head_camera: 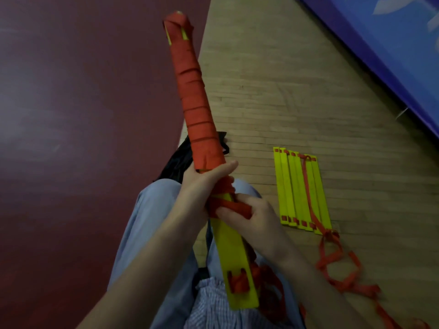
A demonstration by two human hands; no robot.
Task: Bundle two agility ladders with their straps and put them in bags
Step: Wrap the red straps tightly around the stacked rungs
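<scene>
The left hand (202,184) gripped the wrapped ladder bundle (197,98) tight above the lap (152,210). The right hand (249,210) pinched its orange strap (235,206). The other ladder (300,191) lay on the floor (285,91) nearby.

Strap-wound ladder (197,98) gripped in left hand (202,181); right hand (253,216) holds orange strap (237,206); second ladder (300,191) flat on floor (285,91); black bag (178,160) beside knee.

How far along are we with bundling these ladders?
Done: first ladder bundle is strap-wrapped over its upper part. In hand: left hand grips it, right hand holds the orange strap. Left: second ladder lies unwrapped on the floor; neither is bagged.
</scene>
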